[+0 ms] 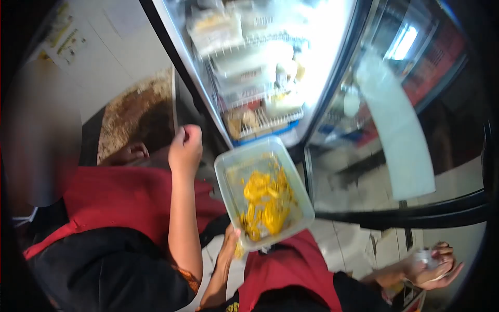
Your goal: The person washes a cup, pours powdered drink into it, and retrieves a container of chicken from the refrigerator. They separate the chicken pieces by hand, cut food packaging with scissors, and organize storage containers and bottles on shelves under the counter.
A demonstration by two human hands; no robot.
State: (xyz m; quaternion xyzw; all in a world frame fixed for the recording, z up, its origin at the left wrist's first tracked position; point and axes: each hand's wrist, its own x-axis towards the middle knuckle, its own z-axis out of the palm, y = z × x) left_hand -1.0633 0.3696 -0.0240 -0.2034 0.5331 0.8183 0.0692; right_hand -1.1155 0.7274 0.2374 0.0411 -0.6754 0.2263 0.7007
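My left hand [230, 242] grips the lower left corner of a rectangular translucent plastic container [307, 210]. Inside lie several yellow-coated pieces of food [267, 200], smeared with what looks like yellow marinade; their exact kind is unclear. The container is tilted toward me, its top uncovered, in front of an open refrigerator [332, 52]. Off to the far right, my right hand [436, 268] is held low, fingers curled around a small clear or whitish object that I cannot make out.
A co-worker in a red apron [119, 203] stands close on my left, one bent hand [187, 145] raised beside the container. The refrigerator's glass door [364, 182] stands open on the right. Wire shelves [270, 122] hold packed tubs and bags. White tiles [338, 242] cover the floor.
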